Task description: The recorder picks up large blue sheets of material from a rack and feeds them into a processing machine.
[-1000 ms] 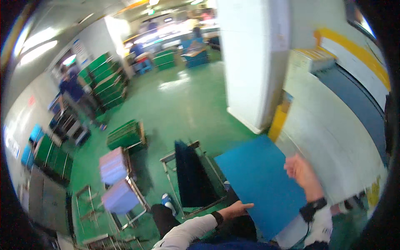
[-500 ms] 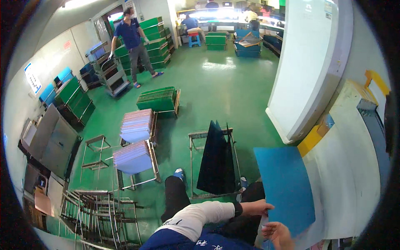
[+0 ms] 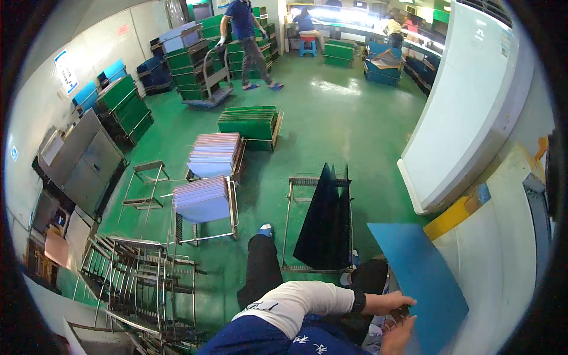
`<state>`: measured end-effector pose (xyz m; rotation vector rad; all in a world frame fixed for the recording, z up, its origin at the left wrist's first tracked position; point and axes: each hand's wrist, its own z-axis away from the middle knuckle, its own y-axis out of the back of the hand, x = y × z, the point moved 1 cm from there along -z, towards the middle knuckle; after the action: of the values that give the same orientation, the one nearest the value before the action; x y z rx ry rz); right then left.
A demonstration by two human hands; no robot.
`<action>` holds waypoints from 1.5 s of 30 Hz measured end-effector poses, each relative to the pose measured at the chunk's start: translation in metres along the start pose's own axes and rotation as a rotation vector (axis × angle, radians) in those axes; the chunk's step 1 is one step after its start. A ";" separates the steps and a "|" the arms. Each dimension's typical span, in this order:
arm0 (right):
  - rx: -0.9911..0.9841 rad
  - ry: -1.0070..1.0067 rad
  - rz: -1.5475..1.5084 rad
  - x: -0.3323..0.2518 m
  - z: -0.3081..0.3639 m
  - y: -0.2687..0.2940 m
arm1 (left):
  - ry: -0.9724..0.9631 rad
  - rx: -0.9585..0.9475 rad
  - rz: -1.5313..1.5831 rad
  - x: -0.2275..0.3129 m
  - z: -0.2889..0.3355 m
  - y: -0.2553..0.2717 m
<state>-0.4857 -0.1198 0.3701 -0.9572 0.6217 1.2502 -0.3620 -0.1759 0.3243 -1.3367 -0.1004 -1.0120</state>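
Note:
A flat blue sheet (image 3: 427,284) is at the lower right, tilted, with its left edge at my hands. My left hand (image 3: 390,303), coming from a white sleeve with a dark cuff, pinches that edge. Just below it, my right hand (image 3: 399,335) is closed at the same edge, its fingers partly hidden. In front of me stands a metal slotted rack (image 3: 288,225) holding several dark sheets (image 3: 322,228) upright and leaning together.
Racks of lilac sheets (image 3: 202,201) and green sheets (image 3: 248,123) stand on the floor to the left. Empty metal racks (image 3: 139,284) are piled at lower left. A co-worker (image 3: 242,26) stands by a trolley (image 3: 207,94). A white cabinet (image 3: 458,106) stands at right.
The view has shifted, moving the scene. The blue sheet now tilts more, its far corner lower, and both hands stay at its edge. The co-worker and trolley have moved to the right.

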 end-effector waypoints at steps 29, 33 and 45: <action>0.100 0.047 -0.291 -0.023 -0.023 0.084 | -0.201 0.098 -0.092 0.028 0.008 0.007; 0.017 0.038 -0.413 -0.027 -0.013 0.079 | -0.165 0.103 -0.089 0.007 -0.004 -0.022; 0.167 0.127 -0.415 -0.048 -0.024 0.108 | -0.098 -0.143 -0.308 0.013 0.014 0.021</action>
<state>-0.5994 -0.1611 0.3705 -0.9708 0.5798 0.7630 -0.3340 -0.1737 0.3206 -1.5321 -0.3211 -1.2297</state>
